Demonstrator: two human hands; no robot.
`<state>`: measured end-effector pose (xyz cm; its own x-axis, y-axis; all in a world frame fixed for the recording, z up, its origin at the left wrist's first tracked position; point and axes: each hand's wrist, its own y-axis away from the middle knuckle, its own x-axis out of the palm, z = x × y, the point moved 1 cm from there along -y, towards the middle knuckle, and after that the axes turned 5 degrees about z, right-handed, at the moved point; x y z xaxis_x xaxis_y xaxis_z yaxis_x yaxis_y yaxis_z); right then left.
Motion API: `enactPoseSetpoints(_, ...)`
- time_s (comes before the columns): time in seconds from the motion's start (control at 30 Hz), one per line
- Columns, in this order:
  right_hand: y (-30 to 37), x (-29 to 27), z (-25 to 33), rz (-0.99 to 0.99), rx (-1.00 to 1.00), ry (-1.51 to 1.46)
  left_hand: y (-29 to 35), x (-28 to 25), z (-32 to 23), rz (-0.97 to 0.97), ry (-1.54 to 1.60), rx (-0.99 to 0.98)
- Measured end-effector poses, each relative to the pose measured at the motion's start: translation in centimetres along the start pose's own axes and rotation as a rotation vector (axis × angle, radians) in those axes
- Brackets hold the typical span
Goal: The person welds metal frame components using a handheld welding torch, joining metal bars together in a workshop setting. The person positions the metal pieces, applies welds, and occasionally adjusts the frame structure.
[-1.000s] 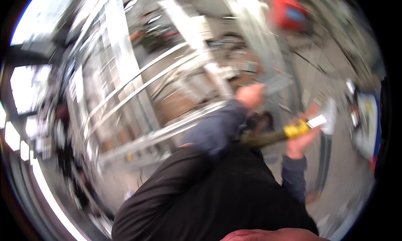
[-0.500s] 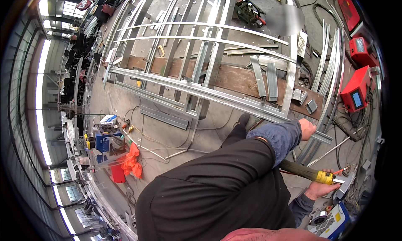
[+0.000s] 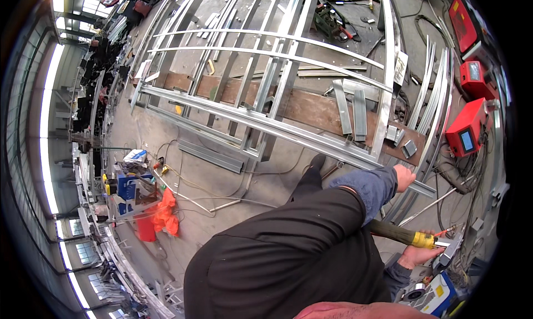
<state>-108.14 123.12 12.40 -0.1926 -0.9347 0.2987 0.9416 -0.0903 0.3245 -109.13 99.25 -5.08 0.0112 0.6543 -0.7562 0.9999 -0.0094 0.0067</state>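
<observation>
1. Here in the workshop, one wide fisheye view looks down from the head of a person [image 3: 397, 272].
2. Dark clothing [image 3: 277, 247] looms closest; the metal frame [image 3: 291, 130] lies farther off.
3. Straight edges bend near its rim.

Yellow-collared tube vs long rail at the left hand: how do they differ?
Colour: the tube is dark olive with a yellow collar, the rail silvery. Length: the tube's visible stretch is short, the rail far longer. Alike: the right hand is at the tube, the left hand at the rail.
</observation>
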Motion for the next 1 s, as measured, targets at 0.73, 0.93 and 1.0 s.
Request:
enactPoseSetpoints(0.73,25.0,25.8,-10.6,0.826,-0.061,0.163,46.1,-27.0,4.6,0.117,0.910,-0.196)
enactPoseSetpoints(0.93,39.1,31.5,-20.2,1.170,-0.039,0.300,66.5,-32.2,13.3,-0.059,1.017,-0.368)
enactPoseSetpoints(1.0,43.1,34.6,-22.5,1.275,0.084,0.283,73.8,-32.3,15.8,-0.149,0.979,-0.496)
